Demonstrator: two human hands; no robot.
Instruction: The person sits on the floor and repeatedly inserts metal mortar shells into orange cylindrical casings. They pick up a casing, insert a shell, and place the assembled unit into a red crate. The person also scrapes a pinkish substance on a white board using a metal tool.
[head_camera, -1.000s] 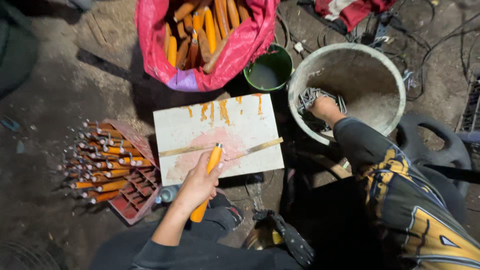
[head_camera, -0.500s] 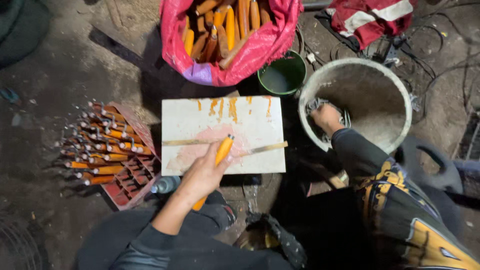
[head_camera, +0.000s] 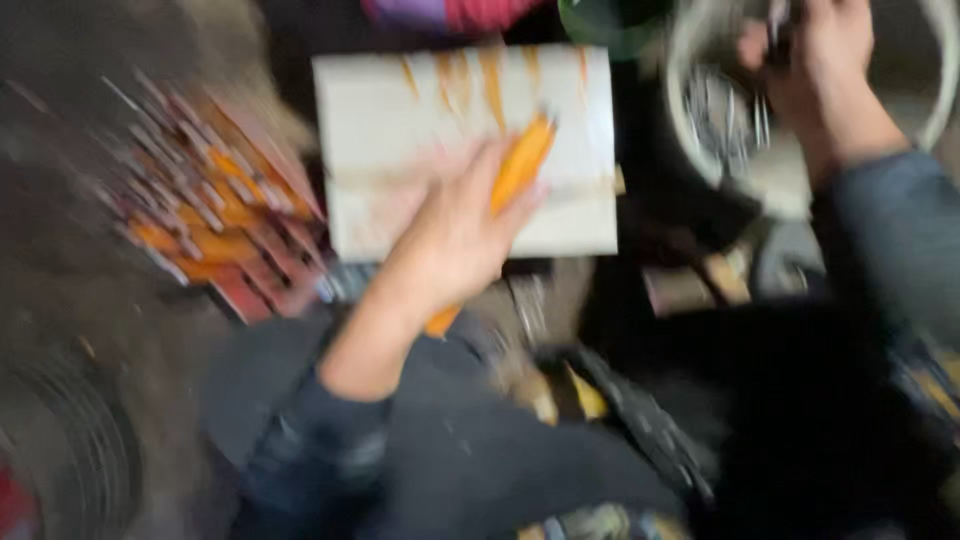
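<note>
Left hand (head_camera: 455, 240): closed around 1 orange handle (head_camera: 520, 165), tip at 1 o'clock, laid on white board (head_camera: 400, 110) for support.
Right hand (head_camera: 815, 50): in pale bucket (head_camera: 700, 150) at 2 o'clock, fingers curled on metal pieces; blurred.

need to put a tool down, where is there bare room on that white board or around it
The white board is bare on its left half, between the paint drips at its top edge and the left hand. It is crowded left of the board, by the pile of orange tools, and at the pale bucket, where the right hand works.

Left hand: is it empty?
No, the left hand is closed around an orange handle lying over the white board.
</note>
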